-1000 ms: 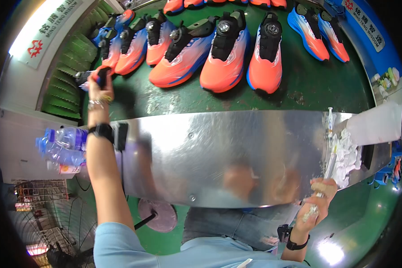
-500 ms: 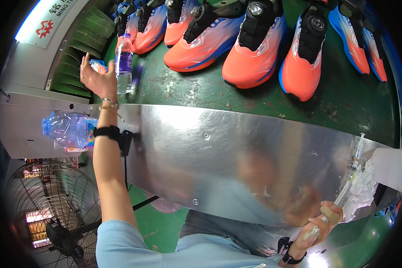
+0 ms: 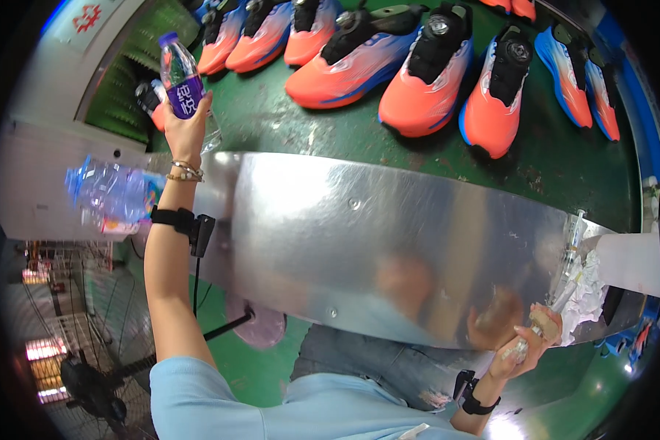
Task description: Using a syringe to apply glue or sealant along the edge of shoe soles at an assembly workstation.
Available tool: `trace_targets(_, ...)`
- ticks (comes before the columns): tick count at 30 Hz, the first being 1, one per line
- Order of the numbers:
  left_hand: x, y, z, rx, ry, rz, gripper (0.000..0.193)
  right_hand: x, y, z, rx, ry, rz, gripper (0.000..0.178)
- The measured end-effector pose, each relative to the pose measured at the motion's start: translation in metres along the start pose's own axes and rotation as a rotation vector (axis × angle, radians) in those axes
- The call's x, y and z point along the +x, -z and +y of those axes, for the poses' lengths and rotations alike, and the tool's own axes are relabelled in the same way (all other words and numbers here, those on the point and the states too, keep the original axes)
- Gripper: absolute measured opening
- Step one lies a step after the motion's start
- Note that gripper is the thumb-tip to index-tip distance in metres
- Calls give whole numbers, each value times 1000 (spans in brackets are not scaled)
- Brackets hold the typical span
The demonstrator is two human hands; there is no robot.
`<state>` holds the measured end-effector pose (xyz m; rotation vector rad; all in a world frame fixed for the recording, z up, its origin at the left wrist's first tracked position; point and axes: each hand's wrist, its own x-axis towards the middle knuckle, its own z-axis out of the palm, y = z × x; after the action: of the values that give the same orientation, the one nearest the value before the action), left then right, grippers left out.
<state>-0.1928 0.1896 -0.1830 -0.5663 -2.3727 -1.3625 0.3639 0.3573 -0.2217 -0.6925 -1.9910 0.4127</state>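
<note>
Bottle (image 3: 185,94), clear with a purple label, tilts at the far left over the green surface (image 3: 271,130), its cap leaning far and left (whether its base rests on anything, I cannot tell). The left hand (image 3: 186,136) has its fingers wrapped around the lower half, thumb on the right side. A firm but light hold would suit, since thin plastic likely dents, and any move is best kept clear of the partly hidden shoe (image 3: 157,118) just left and the orange-and-blue shoes (image 3: 328,86) farther right. Near right, the right hand (image 3: 533,357) has fingers narrow around a slim pale tool (image 3: 562,297), best kept off the crumpled tissue (image 3: 586,290)
</note>
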Motion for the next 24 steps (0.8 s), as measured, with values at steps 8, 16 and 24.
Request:
trace_targets(8,-134,103,23,-323,-111,247,54,5,3,-6,20,68,-59,30)
trace_targets(16,-152,165,-33,-286,45,564,67,2,4,-8,28,71,-51,28)
trace_targets(24,-105,177,-95,37,-36,718,85,-2,3,-8,9,19,-42,35)
